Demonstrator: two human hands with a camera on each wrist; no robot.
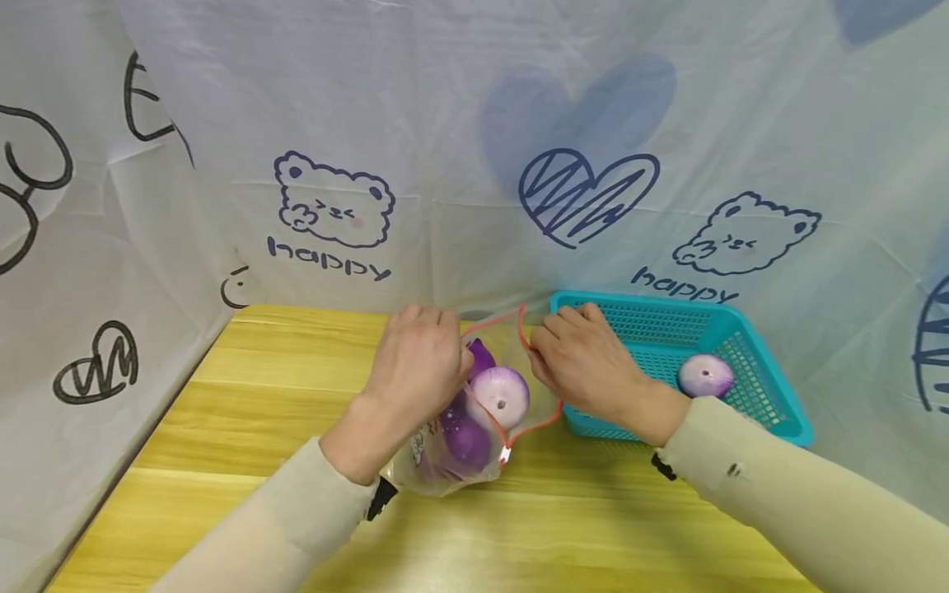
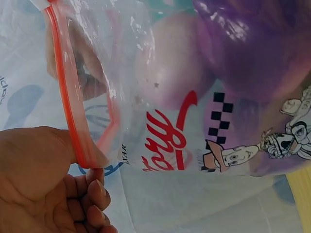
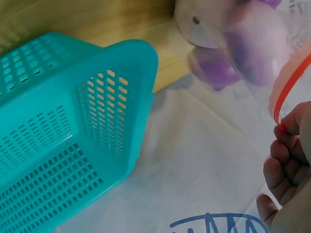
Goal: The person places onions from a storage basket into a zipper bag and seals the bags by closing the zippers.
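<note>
A clear zip bag (image 1: 445,487) with an orange-red zip edge sits over the table between the two hands, its mouth spread open. My left hand (image 1: 418,354) pinches the mouth at one end, between thumb and fingers in the left wrist view. At the other end, my right hand (image 1: 582,358) pinches the zip edge, which also shows in the right wrist view. Inside are several purple onions; a pale purple-and-white onion (image 1: 501,397) lies uppermost, darker purple ones (image 1: 467,441) beneath. Red lettering (image 2: 170,143) and cartoon figures (image 2: 228,155) are printed on the bag.
A teal perforated basket (image 1: 767,371) stands right of the bag, partly behind my right hand and forearm. It contains one purple-and-white onion (image 1: 706,375). The yellow wooden table (image 1: 245,395) meets a printed white cloth (image 1: 445,165) at the back and left.
</note>
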